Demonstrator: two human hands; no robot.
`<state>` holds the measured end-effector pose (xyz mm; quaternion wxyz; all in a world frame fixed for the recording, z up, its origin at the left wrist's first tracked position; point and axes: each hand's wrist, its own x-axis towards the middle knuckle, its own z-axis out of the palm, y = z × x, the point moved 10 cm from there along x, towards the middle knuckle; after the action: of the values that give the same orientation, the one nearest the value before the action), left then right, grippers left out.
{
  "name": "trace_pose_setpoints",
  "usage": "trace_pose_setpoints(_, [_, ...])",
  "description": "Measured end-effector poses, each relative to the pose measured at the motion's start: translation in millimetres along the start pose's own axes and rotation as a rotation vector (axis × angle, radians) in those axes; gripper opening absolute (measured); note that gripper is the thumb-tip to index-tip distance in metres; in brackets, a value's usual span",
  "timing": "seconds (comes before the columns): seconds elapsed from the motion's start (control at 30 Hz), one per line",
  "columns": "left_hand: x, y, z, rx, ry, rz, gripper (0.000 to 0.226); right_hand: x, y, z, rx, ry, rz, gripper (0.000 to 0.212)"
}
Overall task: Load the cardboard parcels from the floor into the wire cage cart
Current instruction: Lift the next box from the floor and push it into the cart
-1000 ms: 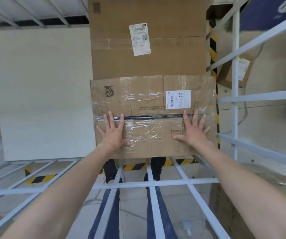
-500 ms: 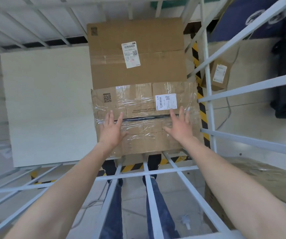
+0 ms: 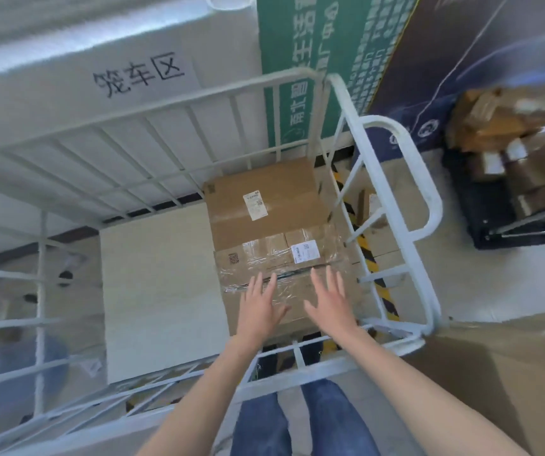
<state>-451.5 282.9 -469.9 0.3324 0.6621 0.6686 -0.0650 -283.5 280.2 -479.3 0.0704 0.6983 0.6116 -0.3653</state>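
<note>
Taped parcel [image 3: 284, 274]: in wire cage cart [image 3: 406, 205], right side, butted against plain parcel [image 3: 264, 199] behind it. Left hand [image 3: 259, 307] and right hand [image 3: 330, 302]: over its top, fingers [image 3: 255, 284] straight and apart, gripping nothing; contact unclear. Step: placement apparently complete. Next: fetch another from parcel pile [image 3: 508, 153] and set it on white board [image 3: 159, 291] alongside.

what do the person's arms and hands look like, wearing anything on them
No gloves on the left hand or the right hand. Both forearms are bare as far as the frame shows, with no sleeves. No watch, ring or bracelet is visible. Blue jeans show below.
</note>
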Motion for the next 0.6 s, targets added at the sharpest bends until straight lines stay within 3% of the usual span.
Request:
trace_pose_setpoints(0.27, [-65,118,-25,0.157,-0.012,0.382,0.08,-120,59,-69,0.112,0.258,0.167,0.081])
trace_pose_setpoints(0.6, [-186,363,61,0.375,-0.172,0.971,0.082,-336,232,-83,0.37,0.593,0.627,0.079])
